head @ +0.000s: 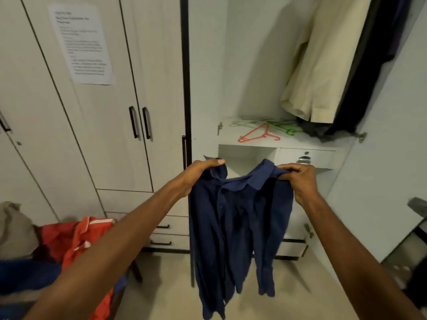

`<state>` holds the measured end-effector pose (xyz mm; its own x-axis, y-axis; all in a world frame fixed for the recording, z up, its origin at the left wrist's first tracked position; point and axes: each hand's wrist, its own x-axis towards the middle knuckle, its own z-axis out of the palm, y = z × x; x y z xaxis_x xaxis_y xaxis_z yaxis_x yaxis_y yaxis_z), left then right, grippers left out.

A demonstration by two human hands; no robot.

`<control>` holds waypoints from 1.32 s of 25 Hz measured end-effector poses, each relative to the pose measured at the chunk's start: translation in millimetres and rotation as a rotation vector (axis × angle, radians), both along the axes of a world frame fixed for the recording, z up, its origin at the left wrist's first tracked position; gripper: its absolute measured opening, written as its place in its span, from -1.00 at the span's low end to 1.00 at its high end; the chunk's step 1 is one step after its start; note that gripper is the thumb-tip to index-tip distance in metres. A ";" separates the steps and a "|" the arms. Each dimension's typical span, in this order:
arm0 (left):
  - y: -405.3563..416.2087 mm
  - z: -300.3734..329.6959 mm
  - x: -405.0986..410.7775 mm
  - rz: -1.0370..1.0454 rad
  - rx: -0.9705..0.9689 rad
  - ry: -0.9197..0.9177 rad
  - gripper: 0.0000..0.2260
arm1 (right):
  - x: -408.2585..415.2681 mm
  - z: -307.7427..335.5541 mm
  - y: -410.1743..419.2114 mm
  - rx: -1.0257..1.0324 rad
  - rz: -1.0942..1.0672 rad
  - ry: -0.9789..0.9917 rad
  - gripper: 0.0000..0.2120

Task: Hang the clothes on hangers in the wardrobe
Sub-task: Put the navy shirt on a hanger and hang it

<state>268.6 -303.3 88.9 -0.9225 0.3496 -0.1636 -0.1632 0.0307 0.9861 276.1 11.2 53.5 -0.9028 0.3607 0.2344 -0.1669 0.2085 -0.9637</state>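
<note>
Both our hands hold the navy polo shirt (238,218) up by its shoulders, left hand (198,175) and right hand (300,181) with fingers pinching the fabric, so it hangs open before the wardrobe shelf (288,142) where the red hanger (256,133) waits.

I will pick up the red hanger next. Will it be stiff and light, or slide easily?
The red hanger looks thin and open-framed, so probably light and fairly stiff. It lies flat on the smooth shelf, so a push would likely slide it.
</note>
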 end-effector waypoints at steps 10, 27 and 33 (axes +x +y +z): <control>126.5 -5.3 -124.7 -0.480 -0.284 0.025 -0.56 | -74.2 25.7 134.5 0.223 -0.169 0.113 -0.55; 238.8 -14.0 -343.6 -0.239 -0.295 0.286 -0.82 | -297.6 24.8 253.0 0.865 -0.180 0.025 -0.89; 251.6 -31.7 -417.5 0.034 -0.252 0.319 -0.61 | -414.2 0.0 267.2 0.509 -0.048 0.168 -0.81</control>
<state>-148.9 -51.7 57.3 -0.9513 0.3032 0.0565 0.1449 0.2778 0.9496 -138.1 278.4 53.5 -0.8231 0.2031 0.5303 -0.2893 0.6537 -0.6993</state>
